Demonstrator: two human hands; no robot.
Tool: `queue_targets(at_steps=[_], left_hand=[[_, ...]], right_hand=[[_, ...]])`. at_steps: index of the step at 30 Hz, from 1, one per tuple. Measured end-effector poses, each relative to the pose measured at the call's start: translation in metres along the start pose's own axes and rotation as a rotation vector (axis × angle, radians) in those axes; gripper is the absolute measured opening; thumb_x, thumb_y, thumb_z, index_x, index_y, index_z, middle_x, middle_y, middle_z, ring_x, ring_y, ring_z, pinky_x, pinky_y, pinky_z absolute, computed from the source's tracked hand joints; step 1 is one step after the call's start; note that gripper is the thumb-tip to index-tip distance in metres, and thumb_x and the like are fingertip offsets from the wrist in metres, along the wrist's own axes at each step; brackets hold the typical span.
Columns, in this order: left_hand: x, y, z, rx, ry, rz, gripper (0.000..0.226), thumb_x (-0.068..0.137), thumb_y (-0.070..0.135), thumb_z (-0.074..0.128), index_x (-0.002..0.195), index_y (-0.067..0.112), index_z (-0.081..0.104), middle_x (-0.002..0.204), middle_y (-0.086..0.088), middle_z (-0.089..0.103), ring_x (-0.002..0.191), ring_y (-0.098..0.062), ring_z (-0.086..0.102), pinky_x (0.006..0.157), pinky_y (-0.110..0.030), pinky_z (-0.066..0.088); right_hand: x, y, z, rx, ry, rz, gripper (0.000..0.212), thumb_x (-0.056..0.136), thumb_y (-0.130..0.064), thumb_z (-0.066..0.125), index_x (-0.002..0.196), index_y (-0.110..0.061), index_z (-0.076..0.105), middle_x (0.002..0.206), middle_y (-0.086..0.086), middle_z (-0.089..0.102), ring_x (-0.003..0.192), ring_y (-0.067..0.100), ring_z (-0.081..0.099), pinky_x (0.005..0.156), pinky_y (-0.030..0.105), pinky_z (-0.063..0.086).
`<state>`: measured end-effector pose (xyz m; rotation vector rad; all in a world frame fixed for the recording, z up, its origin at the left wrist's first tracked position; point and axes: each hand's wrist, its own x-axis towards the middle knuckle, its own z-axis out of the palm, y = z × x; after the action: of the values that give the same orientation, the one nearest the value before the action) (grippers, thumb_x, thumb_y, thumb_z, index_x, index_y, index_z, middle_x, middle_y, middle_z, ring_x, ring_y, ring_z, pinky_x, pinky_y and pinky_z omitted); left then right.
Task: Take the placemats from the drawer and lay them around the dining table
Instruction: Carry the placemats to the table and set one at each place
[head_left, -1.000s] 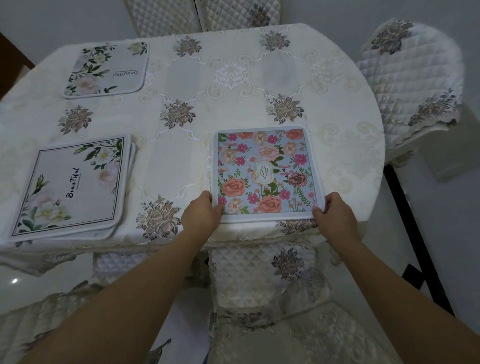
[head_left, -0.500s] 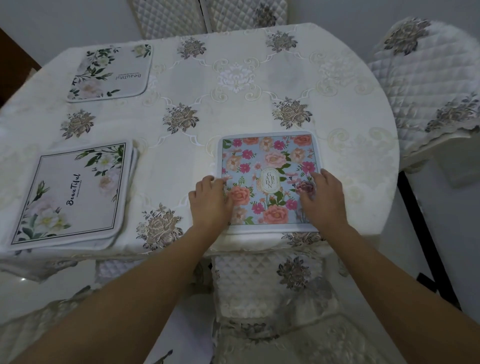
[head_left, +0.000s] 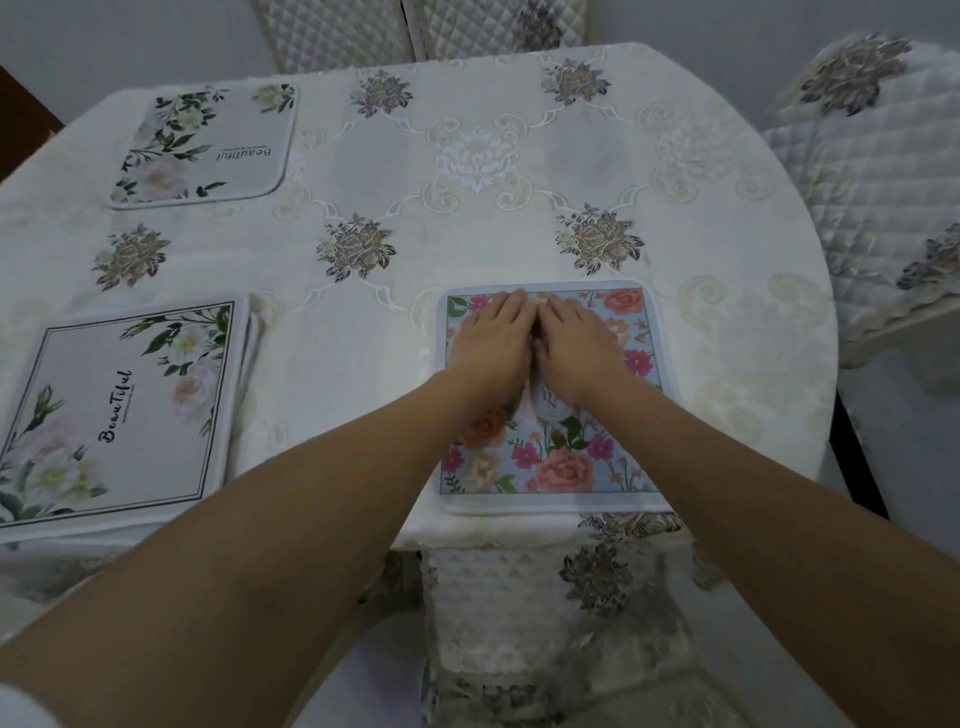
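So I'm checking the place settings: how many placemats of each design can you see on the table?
Pink-flower mat on blue: 1, under both hands.
White Beautiful mats: 2 showing, far one and the top of a stack of uncertain depth.
Total: 3 countable.

Hands (head_left: 535, 343) hide placemat (head_left: 550, 467) centre; logo unreadable.
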<state>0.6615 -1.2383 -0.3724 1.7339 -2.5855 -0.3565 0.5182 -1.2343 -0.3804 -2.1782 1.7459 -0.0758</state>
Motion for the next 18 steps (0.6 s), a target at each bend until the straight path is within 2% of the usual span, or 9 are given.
queue_targets(at_steps=[4, 9, 13, 18], left_hand=[[0.0, -0.009, 0.013, 0.051, -0.037, -0.011, 0.058, 0.104, 0.036, 0.026, 0.157, 0.015, 0.014, 0.164, -0.004, 0.011, 0.151, -0.022, 0.008, 0.121, -0.042, 0.013], [0.009, -0.01, 0.01, 0.11, -0.038, -0.011, 0.059, 0.103, 0.042, 0.026, 0.156, 0.016, 0.019, 0.163, -0.006, 0.018, 0.148, -0.025, 0.017, 0.115, -0.047, 0.023], [0.013, -0.017, 0.007, 0.095, -0.129, -0.088, 0.069, 0.099, 0.057, 0.022, 0.157, 0.022, 0.01, 0.165, -0.006, 0.005, 0.15, -0.031, 0.006, 0.118, -0.054, 0.016], [0.012, -0.029, 0.001, 0.107, -0.143, -0.097, 0.074, 0.097, 0.062, 0.024, 0.157, 0.022, 0.005, 0.165, -0.006, 0.001, 0.151, -0.029, 0.003, 0.12, -0.051, 0.014]], right_hand=[[0.002, 0.001, 0.006, -0.027, 0.027, 0.005, 0.054, 0.103, -0.035, 0.031, 0.153, -0.015, 0.021, 0.16, 0.004, 0.02, 0.148, 0.026, 0.013, 0.12, 0.044, 0.014], [0.002, 0.005, 0.006, -0.044, 0.066, -0.007, 0.054, 0.104, -0.035, 0.031, 0.154, -0.017, 0.021, 0.16, 0.002, 0.022, 0.148, 0.024, 0.016, 0.12, 0.041, 0.014], [-0.001, 0.009, 0.005, -0.046, 0.072, -0.019, 0.054, 0.104, -0.038, 0.029, 0.154, -0.018, 0.022, 0.16, 0.002, 0.022, 0.147, 0.023, 0.016, 0.118, 0.041, 0.015], [-0.008, 0.019, 0.003, -0.023, 0.139, 0.066, 0.05, 0.102, -0.038, 0.031, 0.149, -0.019, 0.031, 0.156, 0.005, 0.028, 0.145, 0.025, 0.022, 0.116, 0.042, 0.018]])
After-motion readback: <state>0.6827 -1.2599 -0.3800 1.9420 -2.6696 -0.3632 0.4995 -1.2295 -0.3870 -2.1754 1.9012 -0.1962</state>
